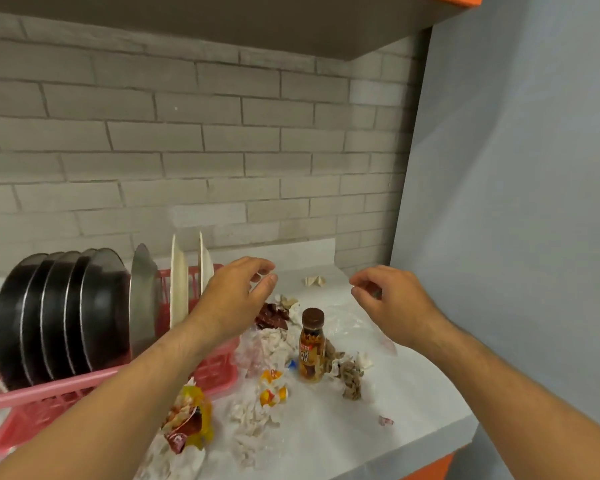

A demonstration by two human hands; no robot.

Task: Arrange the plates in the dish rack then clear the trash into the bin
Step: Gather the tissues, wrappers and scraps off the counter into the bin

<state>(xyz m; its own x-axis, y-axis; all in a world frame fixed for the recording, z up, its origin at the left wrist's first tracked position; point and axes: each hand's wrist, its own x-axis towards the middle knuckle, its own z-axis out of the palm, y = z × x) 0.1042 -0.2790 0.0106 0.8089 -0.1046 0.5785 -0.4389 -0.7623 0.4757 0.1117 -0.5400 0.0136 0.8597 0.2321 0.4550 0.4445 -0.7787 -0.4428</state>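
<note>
The plates stand on edge in the pink dish rack (pixel 219 370) at the left of the counter (pixel 378 441). There are five black plates (pixel 59 317), then a steel plate (pixel 142 292) and two white plates (pixel 179 282), with their faces turned along the rack's long axis.

Trash lies just right of the rack: crumpled tissues (pixel 253 414), a yellow-red wrapper (pixel 189 417) and a brown bottle (pixel 311 348) standing upright, cap up.

Both hands hover above the trash. On the left hand (pixel 232 299) and the right hand (pixel 392 306), the fingers are curled and each thumb nearly meets its forefinger. They may be pinching a clear plastic bag (pixel 350 323) – the blur leaves that unsure.
</note>
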